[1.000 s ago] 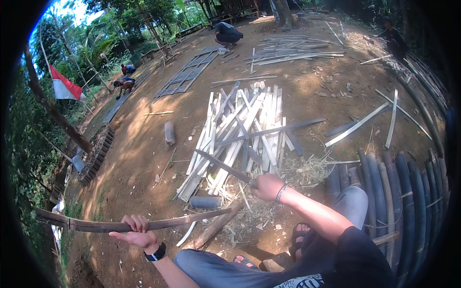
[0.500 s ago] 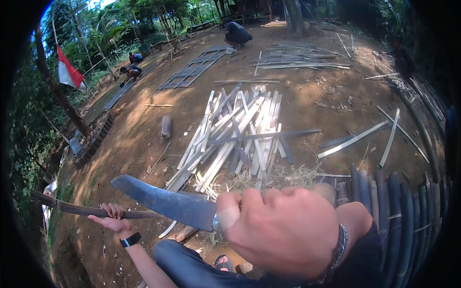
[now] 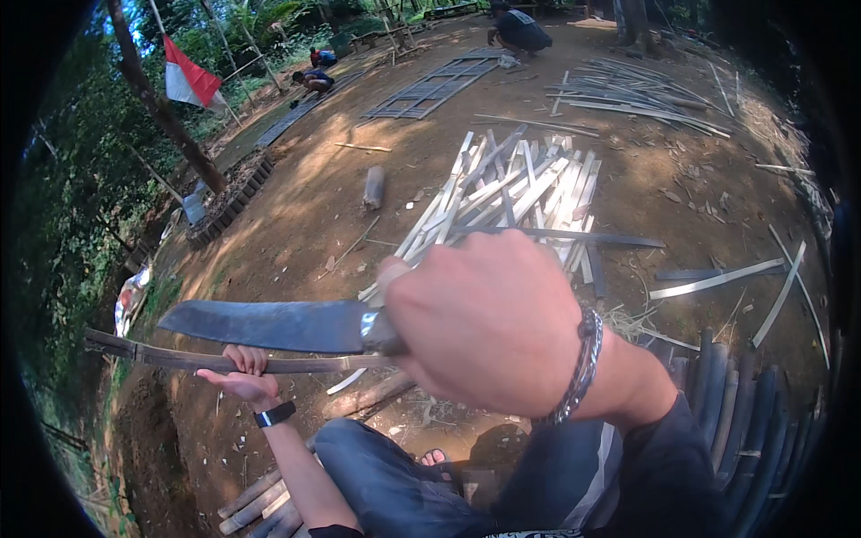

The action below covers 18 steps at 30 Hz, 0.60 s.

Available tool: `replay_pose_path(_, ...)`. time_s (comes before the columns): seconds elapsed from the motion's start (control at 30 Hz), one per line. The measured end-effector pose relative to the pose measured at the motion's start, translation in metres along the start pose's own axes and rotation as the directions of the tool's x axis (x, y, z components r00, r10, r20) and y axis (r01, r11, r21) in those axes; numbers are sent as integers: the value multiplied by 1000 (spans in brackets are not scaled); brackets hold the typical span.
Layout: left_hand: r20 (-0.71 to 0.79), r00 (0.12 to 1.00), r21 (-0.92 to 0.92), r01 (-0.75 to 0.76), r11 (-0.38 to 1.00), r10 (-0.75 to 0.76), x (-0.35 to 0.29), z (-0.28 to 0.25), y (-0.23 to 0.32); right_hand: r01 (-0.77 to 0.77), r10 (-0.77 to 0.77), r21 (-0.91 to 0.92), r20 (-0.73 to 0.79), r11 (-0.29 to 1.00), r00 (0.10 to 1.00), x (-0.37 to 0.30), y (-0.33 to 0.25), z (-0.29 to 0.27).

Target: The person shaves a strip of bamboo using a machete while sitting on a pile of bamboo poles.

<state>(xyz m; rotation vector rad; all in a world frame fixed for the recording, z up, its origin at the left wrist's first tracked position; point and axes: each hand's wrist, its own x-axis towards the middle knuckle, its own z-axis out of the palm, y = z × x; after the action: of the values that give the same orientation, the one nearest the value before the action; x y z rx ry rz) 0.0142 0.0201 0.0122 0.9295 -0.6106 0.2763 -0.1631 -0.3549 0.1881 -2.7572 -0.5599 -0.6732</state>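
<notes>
The bare earth yard carries everything here, and near its middle lies the big heap of pale split bamboo slats, with a second scatter of slats toward the far edge, where other people crouch over flat lattice panels. Dark bamboo poles lie stacked at the near right edge. Closer in, the right hand is clenched round the handle of a broad, dark machete; a second ago that hand was down by the slats, and it has since swung up close to the camera, so the blade now lies level just above the long bamboo strip. The left hand grips that strip from below, out over the near left edge of the yard, seemingly presenting it to the blade.
</notes>
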Motion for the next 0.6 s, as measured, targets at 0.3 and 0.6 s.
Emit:
replay_pose_path(0.3, -172, 985, 97, 29, 995, -12, 12, 36, -19, -344, 233, -274, -366, 898, 901, -47, 64, 186)
replay_pose_path(0.6, -326, 941, 88, 129, 988, -94, -11, -14, -74, -603, 623, -219, 33, 767, 781, -69, 54, 218)
